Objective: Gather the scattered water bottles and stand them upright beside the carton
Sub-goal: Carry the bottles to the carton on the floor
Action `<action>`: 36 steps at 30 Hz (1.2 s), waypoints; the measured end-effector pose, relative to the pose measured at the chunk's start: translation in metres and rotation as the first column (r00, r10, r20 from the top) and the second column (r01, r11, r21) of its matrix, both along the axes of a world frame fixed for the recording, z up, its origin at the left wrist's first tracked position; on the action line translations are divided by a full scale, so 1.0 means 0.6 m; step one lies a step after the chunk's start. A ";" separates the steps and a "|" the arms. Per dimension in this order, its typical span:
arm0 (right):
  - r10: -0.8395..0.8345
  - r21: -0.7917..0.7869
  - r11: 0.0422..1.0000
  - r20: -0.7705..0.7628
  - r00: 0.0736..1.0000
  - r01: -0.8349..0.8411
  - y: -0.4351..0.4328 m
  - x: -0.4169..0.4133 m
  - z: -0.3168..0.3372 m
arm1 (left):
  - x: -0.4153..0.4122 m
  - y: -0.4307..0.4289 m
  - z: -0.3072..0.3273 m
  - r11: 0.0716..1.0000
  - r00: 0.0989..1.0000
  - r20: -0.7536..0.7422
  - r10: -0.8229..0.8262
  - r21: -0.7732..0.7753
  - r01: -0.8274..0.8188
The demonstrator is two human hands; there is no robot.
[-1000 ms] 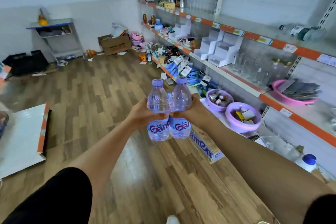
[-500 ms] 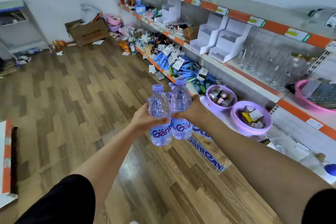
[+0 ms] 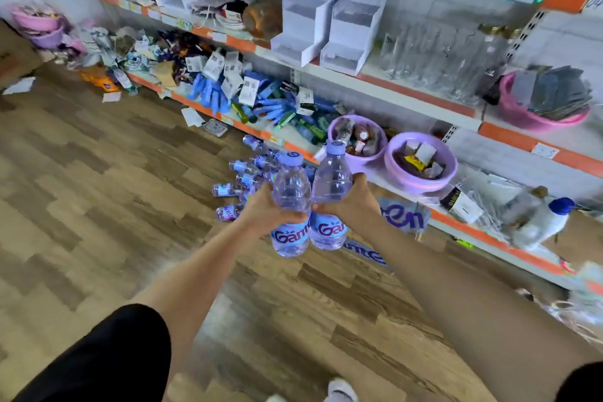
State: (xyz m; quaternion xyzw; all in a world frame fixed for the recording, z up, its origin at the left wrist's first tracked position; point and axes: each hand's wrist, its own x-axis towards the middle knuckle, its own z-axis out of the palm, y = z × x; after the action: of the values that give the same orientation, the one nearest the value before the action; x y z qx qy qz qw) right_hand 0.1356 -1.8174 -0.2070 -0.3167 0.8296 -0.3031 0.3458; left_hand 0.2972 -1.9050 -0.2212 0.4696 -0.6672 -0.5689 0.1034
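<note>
On your left, a cluster of clear plastic water bottles with lilac caps [image 3: 243, 179] lies tipped over on the wood-plank floor [image 3: 81, 189], just beyond your hands and near the base of the orange-edged shelving [image 3: 456, 108]. Step carelessly here and you could kick one so it rolls under the lowest shelf, or trip on it.

Your left hand [image 3: 267, 210] is wrapped firmly around the middle of one upright clear water bottle with a lilac cap and blue label [image 3: 291, 206], arm stretched well forward, palm turned inward. Your right hand [image 3: 350, 202] mirrors it, gripping a second matching bottle [image 3: 330, 196] at the waist. The two bottles touch side by side, both held well above the floor. Because they press together, one could slip or twist as you lower them, and a bottle set down off-level on the planks is likely to topple.

Just past your right wrist, the flat blue-printed cardboard carton [image 3: 404, 219] lies on the floor against the shelving, mostly hidden by your forearm. With your view of it blocked, you may misjudge the spot beside it. Further right, two lilac plastic basins [image 3: 421, 186] sit on the lowest shelf, close enough to knock.
</note>
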 end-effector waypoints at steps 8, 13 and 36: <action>-0.149 0.119 0.982 -0.009 0.989 0.149 -0.079 -0.076 -0.121 | -0.114 -0.110 -0.110 0.981 0.978 0.083 -0.192 0.047 0.188; -0.274 0.104 0.957 0.023 0.961 0.270 -0.122 -0.113 -0.267 | -0.184 -0.183 -0.252 0.950 0.941 0.131 -0.312 0.054 0.307; -0.742 -0.096 0.667 0.012 0.671 0.739 -0.187 -0.092 -1.206 | -0.275 -0.274 -1.177 0.857 0.846 0.285 -0.451 -0.126 0.500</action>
State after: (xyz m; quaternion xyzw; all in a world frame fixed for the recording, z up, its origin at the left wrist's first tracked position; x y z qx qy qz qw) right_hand 0.0805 -1.9296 -0.9306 0.0270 0.8765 -0.4510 0.1664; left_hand 0.1319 -2.0692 -0.9274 0.3429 -0.8229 -0.4460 -0.0792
